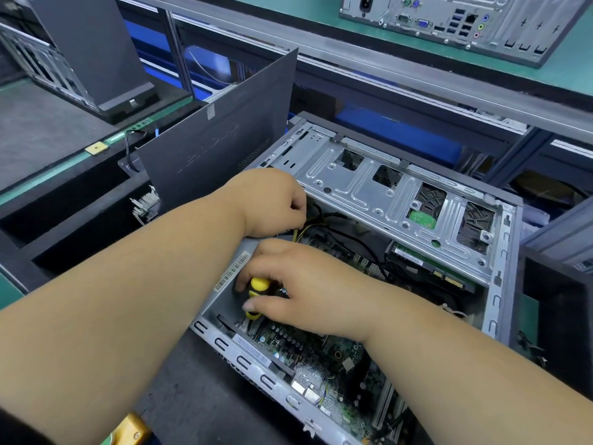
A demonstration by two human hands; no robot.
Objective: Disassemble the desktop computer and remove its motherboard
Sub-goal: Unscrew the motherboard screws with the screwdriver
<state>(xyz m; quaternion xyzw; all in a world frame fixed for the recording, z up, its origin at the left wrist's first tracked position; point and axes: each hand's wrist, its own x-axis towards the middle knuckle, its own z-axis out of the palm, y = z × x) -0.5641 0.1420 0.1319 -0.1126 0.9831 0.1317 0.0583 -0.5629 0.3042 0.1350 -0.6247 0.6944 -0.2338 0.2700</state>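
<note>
Screwdriver (256, 295) gripped in my right hand (301, 284), left hand (272, 203) pinching cables (316, 220) above the motherboard (321, 348); unscrewing underway, next needs steady turning.

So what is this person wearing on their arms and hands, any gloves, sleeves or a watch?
Nothing that shows. The left hand and right hand are both bare, with no gloves and no rings visible. Both forearms are uncovered as far as the picture edge, with no sleeve, watch or wrist strap on the parts in view.
</note>
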